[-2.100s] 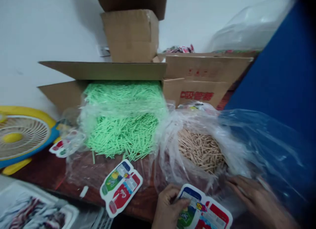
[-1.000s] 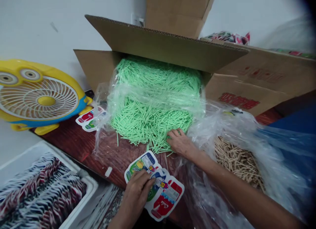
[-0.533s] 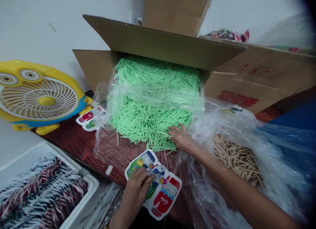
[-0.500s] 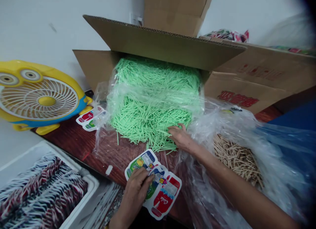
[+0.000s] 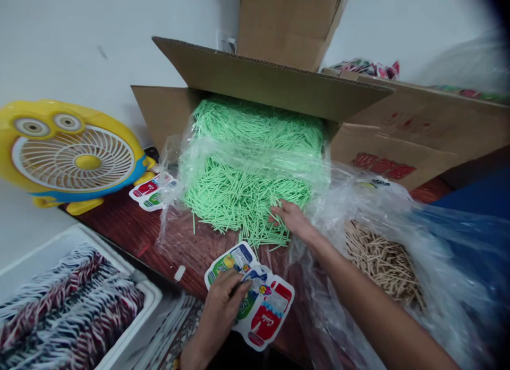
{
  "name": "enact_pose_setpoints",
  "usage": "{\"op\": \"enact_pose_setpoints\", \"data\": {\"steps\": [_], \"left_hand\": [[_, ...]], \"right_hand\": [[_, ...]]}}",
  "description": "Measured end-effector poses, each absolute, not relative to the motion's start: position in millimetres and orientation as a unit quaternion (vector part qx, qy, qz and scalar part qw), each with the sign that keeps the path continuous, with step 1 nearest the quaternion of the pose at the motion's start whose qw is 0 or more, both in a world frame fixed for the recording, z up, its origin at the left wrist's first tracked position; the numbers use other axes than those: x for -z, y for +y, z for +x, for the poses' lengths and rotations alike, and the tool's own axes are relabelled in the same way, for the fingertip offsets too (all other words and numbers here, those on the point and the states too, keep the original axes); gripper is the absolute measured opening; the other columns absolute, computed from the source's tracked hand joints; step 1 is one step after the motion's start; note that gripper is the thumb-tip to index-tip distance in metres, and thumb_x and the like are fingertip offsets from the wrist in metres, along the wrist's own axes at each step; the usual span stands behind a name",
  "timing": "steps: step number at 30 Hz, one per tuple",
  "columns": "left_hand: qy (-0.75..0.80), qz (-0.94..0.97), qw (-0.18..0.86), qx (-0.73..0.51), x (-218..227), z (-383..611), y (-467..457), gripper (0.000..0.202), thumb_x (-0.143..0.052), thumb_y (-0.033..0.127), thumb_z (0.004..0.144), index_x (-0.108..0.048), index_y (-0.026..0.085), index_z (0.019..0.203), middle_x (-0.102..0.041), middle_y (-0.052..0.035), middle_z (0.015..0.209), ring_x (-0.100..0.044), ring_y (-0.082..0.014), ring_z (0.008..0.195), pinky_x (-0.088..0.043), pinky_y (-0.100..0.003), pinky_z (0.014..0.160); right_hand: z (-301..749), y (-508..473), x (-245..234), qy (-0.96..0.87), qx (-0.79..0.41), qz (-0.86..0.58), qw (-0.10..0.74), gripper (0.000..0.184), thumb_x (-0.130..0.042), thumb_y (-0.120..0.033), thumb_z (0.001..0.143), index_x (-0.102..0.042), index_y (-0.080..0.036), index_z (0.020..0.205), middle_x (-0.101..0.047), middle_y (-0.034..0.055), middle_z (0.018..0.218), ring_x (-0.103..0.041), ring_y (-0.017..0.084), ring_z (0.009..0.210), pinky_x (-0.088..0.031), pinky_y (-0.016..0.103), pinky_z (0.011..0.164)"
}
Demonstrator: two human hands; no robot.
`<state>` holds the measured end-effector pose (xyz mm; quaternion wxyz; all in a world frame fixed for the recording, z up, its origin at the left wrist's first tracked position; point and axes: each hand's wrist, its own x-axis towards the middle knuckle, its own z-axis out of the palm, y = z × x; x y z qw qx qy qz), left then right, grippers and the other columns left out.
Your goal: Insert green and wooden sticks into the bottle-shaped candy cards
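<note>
My left hand (image 5: pixel 223 301) is closed on the flat, bottle-shaped printed packets (image 5: pixel 271 319), pinching them between thumb and fingers near the table's front edge. One shows a red "Cola" bottle, another part a green and yellow one. Beyond them spreads a heap of thin green sticks (image 5: pixel 239 194), spilling from a clear plastic bag in an open cardboard box (image 5: pixel 263 75). At the heap's right front, my right hand (image 5: pixel 290 218) has its thumb and fingers curled around some of the green sticks; the fingertips are partly hidden among them.
A yellow and blue fan (image 5: pixel 85 160) stands at the left, beside another printed packet (image 5: pixel 149 192). A white foam box (image 5: pixel 153 295) at lower left holds rows of packets. Clear plastic (image 5: pixel 338 200) with brown sticks (image 5: pixel 382 261) lies at the right, before a second carton (image 5: pixel 422 139).
My right hand's fingers have drawn together around green sticks at the heap's edge. The left hand keeps its hold on the packets. The whole view has shifted slightly.
</note>
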<state>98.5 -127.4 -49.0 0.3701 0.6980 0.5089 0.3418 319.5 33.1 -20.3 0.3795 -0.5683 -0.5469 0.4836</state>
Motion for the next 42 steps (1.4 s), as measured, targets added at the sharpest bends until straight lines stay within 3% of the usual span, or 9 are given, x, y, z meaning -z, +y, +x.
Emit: {"op": "enact_pose_setpoints", "data": {"steps": [3, 9, 12, 16, 21, 26, 34, 38, 42], "left_hand": [[0.509, 0.697, 0.37, -0.344, 47, 98, -127, 0.029, -0.05, 0.029, 0.093, -0.052, 0.019, 0.067, -0.054, 0.0006, 0.07, -0.053, -0.0143, 0.07, -0.04, -0.025, 0.068], [0.516, 0.678, 0.378, -0.361, 47, 100, -128, 0.028, -0.052, 0.03, 0.092, -0.052, 0.019, 0.067, -0.053, 0.0007, 0.07, -0.053, -0.0146, 0.07, -0.041, -0.024, 0.068], [0.522, 0.658, 0.382, -0.385, 47, 102, -127, 0.028, -0.053, 0.031, 0.091, -0.053, 0.019, 0.065, -0.052, 0.0009, 0.068, -0.052, -0.0142, 0.069, -0.041, -0.023, 0.066], [0.529, 0.614, 0.4, -0.428, 40, 103, -131, 0.027, -0.054, 0.031, 0.09, -0.055, 0.018, 0.066, -0.051, 0.0011, 0.068, -0.05, -0.0132, 0.067, -0.043, -0.021, 0.065], [0.545, 0.532, 0.419, -0.495, 34, 92, -142, 0.02, -0.061, 0.03, 0.085, -0.061, 0.018, 0.07, -0.055, 0.0009, 0.071, -0.051, -0.0128, 0.068, -0.045, -0.019, 0.063], [0.574, 0.428, 0.442, -0.541, 31, 79, -153, 0.014, -0.066, 0.032, 0.081, -0.066, 0.018, 0.077, -0.06, 0.0015, 0.077, -0.054, -0.0125, 0.069, -0.047, -0.017, 0.061], [0.598, 0.405, 0.418, -0.551, 34, 71, -159, 0.017, -0.069, 0.034, 0.079, -0.07, 0.019, 0.086, -0.064, 0.0023, 0.079, -0.055, -0.0121, 0.067, -0.046, -0.017, 0.058], [0.605, 0.391, 0.418, -0.554, 36, 71, -160, 0.019, -0.071, 0.036, 0.076, -0.071, 0.019, 0.086, -0.065, 0.0033, 0.076, -0.056, -0.0118, 0.064, -0.045, -0.016, 0.054], [0.605, 0.349, 0.447, -0.559, 39, 68, -163, 0.02, -0.072, 0.036, 0.075, -0.07, 0.018, 0.084, -0.068, 0.0026, 0.081, -0.062, -0.0142, 0.069, -0.05, -0.019, 0.06]], "right_hand": [[318, 31, 22, -0.504, -0.509, -0.567, 0.407, 0.022, -0.065, -0.038, 0.072, -0.051, -0.022, 0.077, -0.065, 0.0003, 0.063, -0.064, 0.02, 0.056, -0.053, 0.032, 0.051], [307, 14, 19, -0.473, -0.528, -0.527, 0.469, 0.032, -0.069, -0.045, 0.067, -0.056, -0.019, 0.079, -0.067, 0.0002, 0.067, -0.065, 0.016, 0.059, -0.055, 0.032, 0.065], [294, 3, 28, -0.45, -0.538, -0.52, 0.488, 0.035, -0.07, -0.048, 0.064, -0.056, -0.019, 0.078, -0.065, -0.0005, 0.063, -0.063, 0.016, 0.056, -0.053, 0.032, 0.061], [280, -12, 36, -0.437, -0.528, -0.531, 0.497, 0.033, -0.064, -0.05, 0.07, -0.052, -0.02, 0.077, -0.064, -0.001, 0.063, -0.06, 0.016, 0.055, -0.052, 0.033, 0.062], [275, -45, 38, -0.503, -0.459, -0.54, 0.495, 0.022, -0.055, -0.042, 0.082, -0.056, -0.021, 0.085, -0.066, 0.0019, 0.079, -0.061, 0.018, 0.077, -0.048, 0.031, 0.078], [271, -69, 55, -0.547, -0.473, -0.545, 0.424, 0.018, -0.05, -0.038, 0.084, -0.057, -0.023, 0.091, -0.063, -0.0014, 0.079, -0.057, 0.016, 0.071, -0.044, 0.026, 0.066], [274, -54, 51, -0.528, -0.413, -0.546, 0.502, 0.019, -0.044, -0.039, 0.088, -0.054, -0.023, 0.087, -0.057, -0.0029, 0.068, -0.056, 0.016, 0.068, -0.044, 0.027, 0.072], [278, -61, 55, -0.533, -0.402, -0.56, 0.491, 0.019, -0.043, -0.04, 0.089, -0.052, -0.024, 0.085, -0.058, -0.0022, 0.072, -0.056, 0.016, 0.071, -0.045, 0.028, 0.075], [279, -49, 55, -0.494, -0.42, -0.556, 0.521, 0.018, -0.044, -0.041, 0.087, -0.05, -0.024, 0.085, -0.059, -0.0011, 0.071, -0.057, 0.017, 0.072, -0.046, 0.03, 0.077]]}}
